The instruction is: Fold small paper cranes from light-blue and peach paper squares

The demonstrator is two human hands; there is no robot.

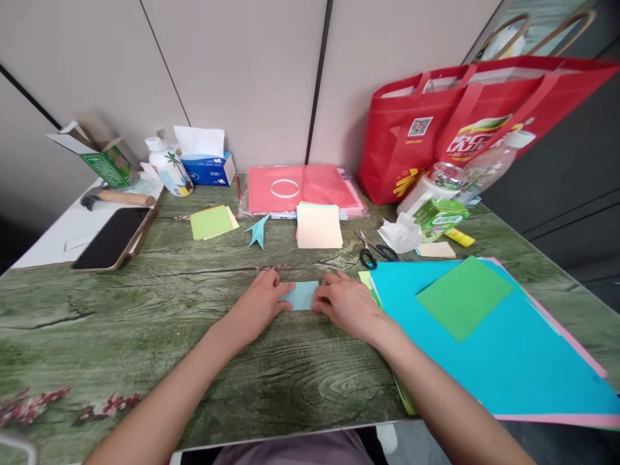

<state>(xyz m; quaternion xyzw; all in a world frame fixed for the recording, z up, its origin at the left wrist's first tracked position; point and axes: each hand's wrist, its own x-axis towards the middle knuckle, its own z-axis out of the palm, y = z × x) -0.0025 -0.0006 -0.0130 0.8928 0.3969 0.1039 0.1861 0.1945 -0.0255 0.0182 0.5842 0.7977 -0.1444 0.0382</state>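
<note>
A small light-blue piece of paper (pixel 303 296), a rectangle wider than it is deep, lies at the middle of the table between my hands. My left hand (pixel 261 298) grips its left end, thumb and fingers closed at the edge. At the right end, my right hand (pixel 346 302) has its fingers curled and pressed on the paper. Beyond them sits a folded light-blue paper figure (pixel 259 231) with pointed parts. A stack of pale square paper (pixel 318 226) lies to its right, and green square sheets (pixel 213 222) lie to its left.
Black-handled scissors (pixel 372 250) rest beyond my right hand. Large blue sheets (pixel 436 368) with a green square (pixel 465 297) cover the right side. A red bag (pixel 402 142) stands at the back right, a phone (pixel 112 239) lies left, and a tissue box (pixel 210 169) stands behind.
</note>
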